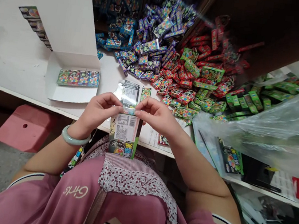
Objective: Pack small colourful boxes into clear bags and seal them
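A flat printed candy package [125, 132] with a white barcode label stands against my apron at the table's front edge. At its upper end, my left hand [102, 108] pinches the left side with thumb and forefinger. Opposite it, my right hand [157, 116] pinches the right side in the same way. Something clear and shiny stretches between the fingertips; whether it is tape or film I cannot tell. Just beyond lies a stack of dark printed cards [130, 91], partly hidden by glare. Beside the stack is a small green candy box [145, 92].
Left of my hands, an open white carton [70, 96] holds a row of several small boxes [78, 77]. Blue, purple [149, 47], red [210, 43] and green candy boxes [249, 103] are heaped behind. Clear plastic sheeting [274, 124] covers the right side. A pink stool [25, 127] stands lower left.
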Demonstrator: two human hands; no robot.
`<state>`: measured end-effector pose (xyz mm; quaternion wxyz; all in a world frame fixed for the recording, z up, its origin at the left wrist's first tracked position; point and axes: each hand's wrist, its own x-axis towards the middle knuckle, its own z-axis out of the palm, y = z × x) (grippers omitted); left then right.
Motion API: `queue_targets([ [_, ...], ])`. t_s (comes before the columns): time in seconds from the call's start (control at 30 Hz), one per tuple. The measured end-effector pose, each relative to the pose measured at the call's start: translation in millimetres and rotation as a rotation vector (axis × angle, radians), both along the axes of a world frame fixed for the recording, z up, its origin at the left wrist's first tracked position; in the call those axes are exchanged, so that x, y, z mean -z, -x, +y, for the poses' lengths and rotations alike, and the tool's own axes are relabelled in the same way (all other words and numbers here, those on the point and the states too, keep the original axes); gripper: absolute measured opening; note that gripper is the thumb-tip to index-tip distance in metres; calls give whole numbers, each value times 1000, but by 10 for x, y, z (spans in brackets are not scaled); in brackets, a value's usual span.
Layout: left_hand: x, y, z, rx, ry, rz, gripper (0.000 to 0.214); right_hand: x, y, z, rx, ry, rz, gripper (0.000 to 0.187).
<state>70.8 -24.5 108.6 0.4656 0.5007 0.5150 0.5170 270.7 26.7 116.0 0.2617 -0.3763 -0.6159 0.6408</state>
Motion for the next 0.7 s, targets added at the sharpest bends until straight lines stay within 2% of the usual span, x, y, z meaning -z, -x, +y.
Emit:
queue_targets([
  [0.1, -11, 58, -42, 110, -97, 52, 14, -46, -43, -15, -36, -25, -22, 27],
  [0.23, 28, 194, -132, 274, -234, 142, 12, -8, -133, -138, -56, -217, -1, 20],
  [0.3, 62, 233, -174, 312, -262, 158, 9, 49, -169, -209, -50, -326, 4, 17],
  [0.4, 114, 211, -214, 268, -215, 124, 13, 156, -189, -276, 5, -462, -3, 11],
  [0.47, 144, 160, -214, 206, -190, 90, 17, 230, -167, -283, 52, -492, -2, 10],
  [0.7, 269, 84, -121, 63, -181, 174, 7, 498, -17, -290, 133, -345, 64, 17],
])
